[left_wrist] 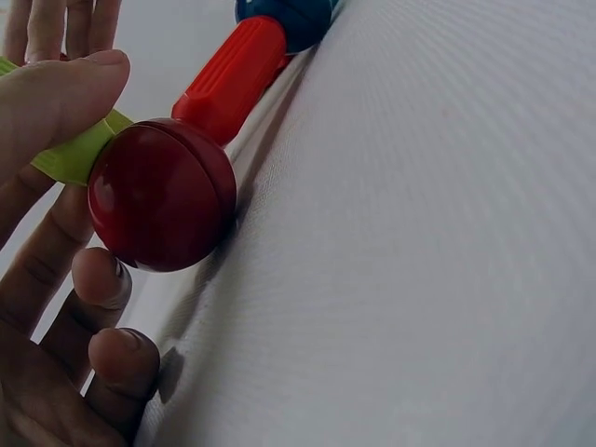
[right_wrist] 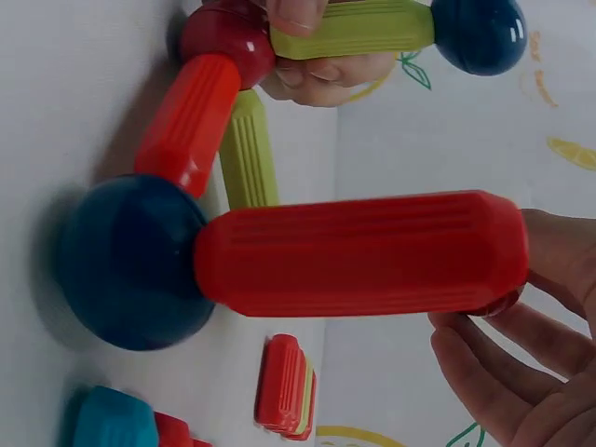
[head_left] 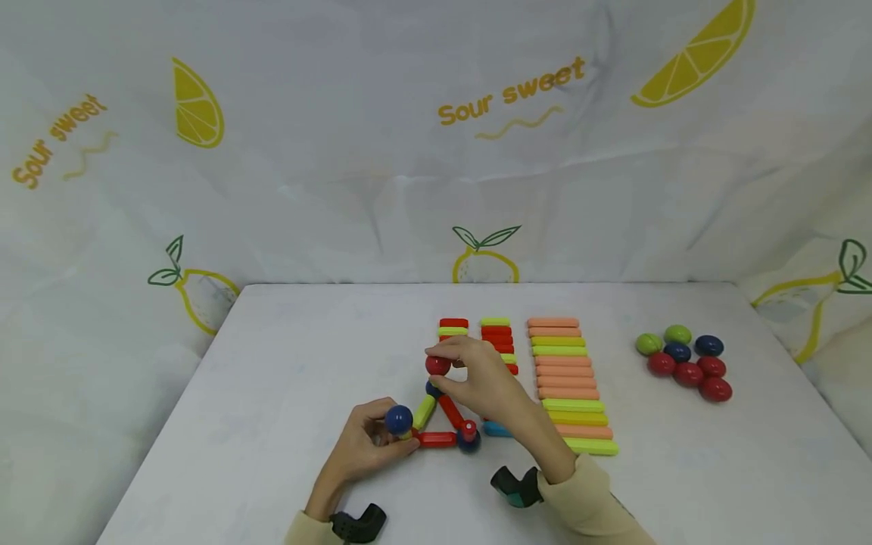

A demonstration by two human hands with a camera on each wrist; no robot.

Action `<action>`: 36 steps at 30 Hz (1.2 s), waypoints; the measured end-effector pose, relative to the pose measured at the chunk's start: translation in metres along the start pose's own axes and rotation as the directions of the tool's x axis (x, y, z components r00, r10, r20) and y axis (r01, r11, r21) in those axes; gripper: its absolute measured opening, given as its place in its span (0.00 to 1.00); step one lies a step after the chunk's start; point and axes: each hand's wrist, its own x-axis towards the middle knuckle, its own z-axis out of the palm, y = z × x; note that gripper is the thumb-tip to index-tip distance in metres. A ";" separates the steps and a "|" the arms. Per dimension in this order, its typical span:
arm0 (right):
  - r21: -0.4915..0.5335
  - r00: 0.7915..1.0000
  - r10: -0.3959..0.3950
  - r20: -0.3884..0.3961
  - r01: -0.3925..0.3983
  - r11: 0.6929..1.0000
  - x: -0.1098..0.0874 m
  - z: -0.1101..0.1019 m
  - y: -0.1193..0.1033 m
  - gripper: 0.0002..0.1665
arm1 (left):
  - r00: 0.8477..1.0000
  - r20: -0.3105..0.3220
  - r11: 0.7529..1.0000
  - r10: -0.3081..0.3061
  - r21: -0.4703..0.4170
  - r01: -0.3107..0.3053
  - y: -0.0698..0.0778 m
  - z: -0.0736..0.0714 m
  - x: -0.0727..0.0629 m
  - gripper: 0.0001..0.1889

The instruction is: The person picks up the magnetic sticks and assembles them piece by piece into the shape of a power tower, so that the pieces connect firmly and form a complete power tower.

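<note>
On the table lies a triangle of rods: a near red rod [head_left: 437, 439], a yellow-green rod [head_left: 424, 412] and a second red rod [head_left: 451, 411]. My left hand [head_left: 364, 446] grips an upright yellow-green rod [right_wrist: 358, 30] topped by a blue ball [head_left: 398, 419]; its foot meets the red ball [left_wrist: 163, 196] at the left corner. Between thumb and fingertips, my right hand [head_left: 480, 378] pinches another red ball [head_left: 437, 365] over the far corner's blue ball [head_left: 431, 389]. An upright red rod [right_wrist: 363, 253] stands on the right corner's blue ball [right_wrist: 135, 263].
Short red and yellow-green rods [head_left: 496, 331] lie in two columns behind my right hand, a blue rod [head_left: 496, 429] nearer. A column of longer orange and yellow rods [head_left: 565, 372] lies to the right. Several green, blue and red balls [head_left: 688, 375] cluster farther right.
</note>
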 end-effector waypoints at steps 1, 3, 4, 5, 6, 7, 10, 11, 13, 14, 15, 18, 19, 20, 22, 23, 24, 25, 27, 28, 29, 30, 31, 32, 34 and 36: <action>-0.005 1.000 0.005 0.006 -0.005 1.000 0.000 0.002 0.000 0.22 | 1.000 0.000 1.000 -0.001 -0.001 0.001 0.000 0.000 0.000 0.10; -0.009 1.000 0.012 0.019 -0.012 1.000 0.000 0.003 0.001 0.22 | 1.000 0.002 1.000 0.002 -0.003 -0.002 0.000 0.000 0.000 0.10; -0.006 1.000 0.012 0.024 -0.011 1.000 0.000 0.004 0.001 0.22 | 1.000 0.002 1.000 0.002 -0.003 -0.002 0.000 0.000 0.001 0.10; -0.008 1.000 0.009 0.028 -0.009 1.000 0.000 0.005 0.001 0.22 | 1.000 0.003 1.000 0.003 -0.004 -0.003 -0.001 0.000 0.001 0.10; -0.012 0.999 0.003 0.032 -0.003 1.000 0.001 0.005 0.001 0.22 | 1.000 0.004 1.000 0.004 -0.005 -0.004 -0.001 0.000 0.001 0.10; -0.015 0.999 -0.004 0.036 0.004 1.000 0.001 0.006 0.000 0.22 | 1.000 0.004 1.000 0.008 -0.005 -0.008 -0.001 0.000 0.000 0.10; -0.026 0.999 -0.022 0.043 0.023 0.999 0.002 0.007 -0.001 0.21 | 1.000 0.005 1.000 0.015 -0.009 -0.015 -0.002 0.001 0.000 0.11; -0.029 0.999 -0.022 0.044 0.023 0.999 0.002 0.007 -0.002 0.21 | 1.000 0.006 1.000 0.018 -0.011 -0.018 -0.003 0.001 0.000 0.11; -0.030 0.999 -0.020 0.041 0.021 0.999 0.001 0.006 -0.002 0.22 | 1.000 0.005 1.000 0.021 -0.013 -0.021 -0.003 0.002 0.000 0.11; -0.030 0.999 -0.017 0.035 0.018 0.999 0.000 0.005 -0.003 0.23 | 1.000 0.005 1.000 0.022 -0.011 -0.022 -0.003 0.002 0.000 0.11; -0.024 0.999 -0.012 0.030 0.012 1.000 -0.001 0.004 -0.003 0.24 | 1.000 0.004 1.000 0.022 -0.009 -0.022 -0.002 0.002 0.000 0.11; -0.021 1.000 -0.003 -0.011 0.002 1.000 -0.005 -0.006 -0.003 0.27 | 1.000 0.002 1.000 0.023 0.002 -0.023 -0.001 0.002 0.000 0.10; -0.030 1.000 -0.003 -0.031 0.002 1.000 -0.006 -0.011 -0.001 0.27 | 1.000 -0.001 1.000 0.015 0.007 -0.015 0.000 0.001 0.000 0.10; -0.041 0.999 0.000 -0.054 -0.003 0.999 -0.008 -0.016 0.001 0.27 | 1.000 -0.001 1.000 0.013 0.008 -0.013 0.001 0.001 0.000 0.10; -0.074 0.995 0.017 -0.097 -0.024 0.997 -0.015 -0.030 0.010 0.26 | 1.000 -0.002 1.000 0.008 0.008 -0.008 0.001 0.001 0.000 0.10; -0.092 0.992 0.033 -0.121 -0.045 0.995 -0.019 -0.039 0.016 0.26 | 1.000 -0.002 1.000 0.004 0.008 -0.004 0.001 0.001 0.000 0.10; -0.107 0.988 0.055 -0.146 -0.071 0.992 -0.024 -0.049 0.023 0.26 | 1.000 -0.002 1.000 -0.001 0.007 0.001 0.001 0.001 0.000 0.10; -0.122 0.982 0.081 -0.170 -0.102 0.987 -0.030 -0.059 0.031 0.26 | 1.000 -0.003 1.000 -0.010 0.007 0.010 0.001 0.001 0.000 0.10; -0.163 0.963 0.125 -0.237 -0.166 0.973 -0.045 -0.081 0.049 0.25 | 1.000 -0.001 1.000 -0.012 0.006 0.012 0.002 0.000 0.000 0.10; -0.191 0.950 0.142 -0.278 -0.200 0.961 -0.054 -0.092 0.059 0.25 | 1.000 0.000 1.000 -0.011 0.007 0.011 0.002 0.000 0.000 0.10; -0.223 0.935 0.148 -0.323 -0.228 0.948 -0.062 -0.103 0.070 0.24 | 1.000 -0.001 1.000 -0.019 0.006 0.019 0.002 0.000 0.000 0.10; -0.253 0.918 0.153 -0.365 -0.256 0.933 -0.071 -0.113 0.082 0.24 | 1.000 0.001 1.000 -0.019 0.003 0.019 0.002 0.000 0.000 0.10; -0.282 0.902 0.168 -0.397 -0.294 0.913 -0.081 -0.123 0.093 0.23 | 1.000 0.001 1.000 -0.021 0.003 0.021 0.003 0.000 0.000 0.10; -0.306 0.887 0.180 -0.426 -0.329 0.893 -0.091 -0.131 0.104 0.23 | 1.000 0.002 1.000 -0.017 0.001 0.017 0.003 0.000 0.000 0.10; -0.339 0.864 0.225 -0.450 -0.399 0.852 -0.109 -0.146 0.124 0.23 | 1.000 0.004 1.000 -0.014 -0.001 0.014 0.003 0.000 0.000 0.10; -0.353 0.850 0.299 -0.433 -0.466 0.811 -0.125 -0.157 0.140 0.23 | 1.000 0.008 1.000 -0.006 -0.004 0.006 0.002 0.000 0.000 0.10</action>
